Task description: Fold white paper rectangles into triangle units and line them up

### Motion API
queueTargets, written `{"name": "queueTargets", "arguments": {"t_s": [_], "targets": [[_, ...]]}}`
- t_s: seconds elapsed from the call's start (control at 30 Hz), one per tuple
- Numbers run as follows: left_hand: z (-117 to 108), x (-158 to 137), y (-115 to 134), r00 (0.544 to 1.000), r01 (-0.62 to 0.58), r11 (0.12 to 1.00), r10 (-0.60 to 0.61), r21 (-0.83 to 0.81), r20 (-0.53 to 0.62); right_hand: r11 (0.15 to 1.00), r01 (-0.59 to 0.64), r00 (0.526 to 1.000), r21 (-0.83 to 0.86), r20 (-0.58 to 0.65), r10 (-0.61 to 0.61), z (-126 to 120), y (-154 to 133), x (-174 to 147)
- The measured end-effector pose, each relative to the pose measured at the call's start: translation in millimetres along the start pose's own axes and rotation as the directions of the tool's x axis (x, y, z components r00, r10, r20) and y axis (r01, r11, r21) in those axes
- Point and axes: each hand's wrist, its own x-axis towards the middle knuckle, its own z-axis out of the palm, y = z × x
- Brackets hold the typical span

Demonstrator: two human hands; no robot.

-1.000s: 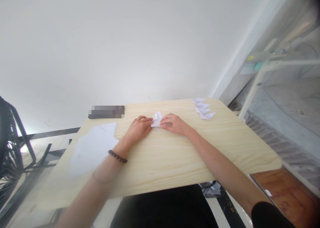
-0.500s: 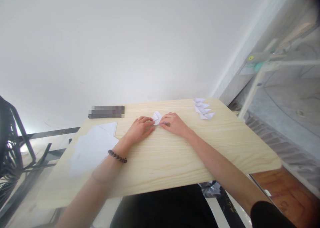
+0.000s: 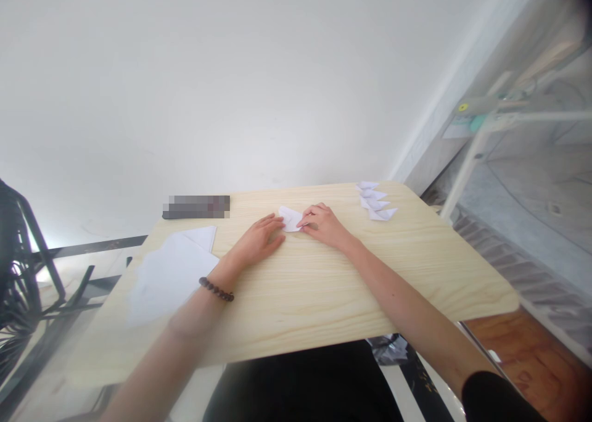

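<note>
A small folded piece of white paper (image 3: pixel 290 219) lies on the wooden table (image 3: pixel 296 298) between my two hands. My right hand (image 3: pixel 321 226) pinches its right end between thumb and fingers. On the other side, my left hand (image 3: pixel 259 239) rests on the table with fingers stretched out, its fingertips touching the paper's left edge. A dark bead bracelet (image 3: pixel 216 289) circles my left wrist. Several folded white paper boats (image 3: pixel 382 211) stand in a row at the back right of the table.
White paper sheets (image 3: pixel 171 280) are spread at the left, partly under my left forearm. A dark, blurred-out object (image 3: pixel 197 212) lies at the back left edge. Behind the table rises a white wall (image 3: pixel 277 89). A white metal frame (image 3: pixel 467 163) stands to the right.
The folded paper has turned and lies flatter, showing a wider face. My right hand has shifted slightly, still pinching it; my left fingers have drawn back a little to the left.
</note>
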Motion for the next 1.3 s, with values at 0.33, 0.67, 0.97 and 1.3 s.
{"name": "queueTargets", "arguments": {"t_s": [0.33, 0.67, 0.97, 1.3], "targets": [[-1.4, 0.9, 1.5, 0.998, -0.050, 0.999, 0.050, 0.008, -0.035, 0.982, -0.067, 0.996, 0.178, 0.073, 0.054, -0.3, -6.3, -0.3], [-3.9, 0.6, 7.5, 0.994, -0.108, 0.993, 0.107, 0.058, 0.008, 0.960, -0.280, 0.959, -0.007, 0.051, 0.280, 7.4, -2.8, 4.2], [-6.4, 2.0, 12.9, 0.997, -0.060, 0.982, 0.051, 0.179, 0.055, 0.983, -0.133, 0.964, 0.130, 0.248, 0.098, -9.4, -2.0, 1.6], [-8.3, 2.1, 16.4, 0.998, -0.004, 0.988, -0.006, 0.157, 0.065, 0.973, -0.221, 0.964, 0.068, 0.163, 0.208, -1.2, -0.5, 3.6]]}}
